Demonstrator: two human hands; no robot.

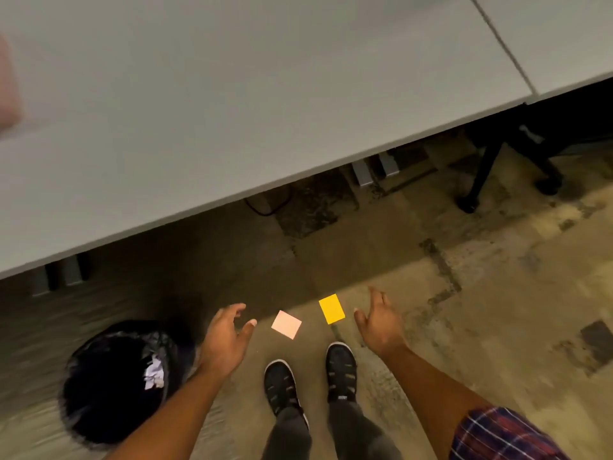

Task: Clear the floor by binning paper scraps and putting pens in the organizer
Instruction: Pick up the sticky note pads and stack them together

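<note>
Two paper scraps lie flat on the floor in front of my shoes: a pale pink square (286, 324) and a yellow rectangle (331, 308) just right of it. My left hand (225, 336) hovers to the left of the pink scrap, fingers spread, holding nothing. My right hand (379, 322) hangs to the right of the yellow scrap, also open and empty. A black-lined bin (112, 386) stands at the lower left with crumpled white paper (155, 373) inside. No pens or organizer are in view.
A long grey desk (248, 111) fills the upper half, its front edge running diagonally above the scraps. Desk legs (363, 172) and a cable sit beneath it. A black chair base (491, 174) stands at the upper right. A blurred pink object (8, 88) sits at the left edge.
</note>
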